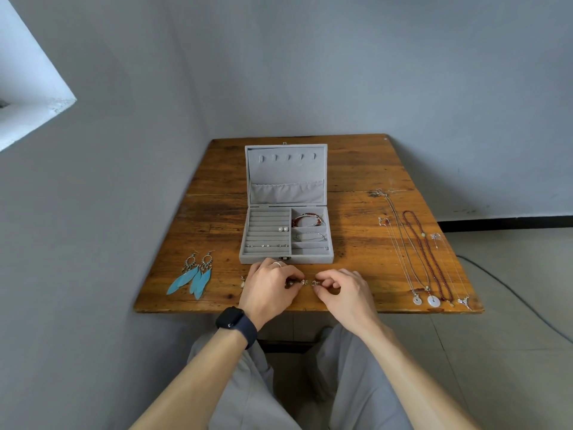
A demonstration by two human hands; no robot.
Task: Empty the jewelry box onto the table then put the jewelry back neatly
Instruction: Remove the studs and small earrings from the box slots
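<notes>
Forearms (198, 377) stretched out; left hand (269, 283) and right hand (341, 290) each pinch tiny earrings (305, 283) near the table (217, 212) edge, just before the open jewelry box (257, 259). If your pinch slips, one likely rolls off.

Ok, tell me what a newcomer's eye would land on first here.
The open grey jewelry box stands in the middle of the wooden table, lid upright, with pearl studs and bracelets inside. Turquoise feather earrings lie left of it, and necklaces are laid in a row on the right. At the near edge, the left hand and right hand pinch small silver pieces.
</notes>
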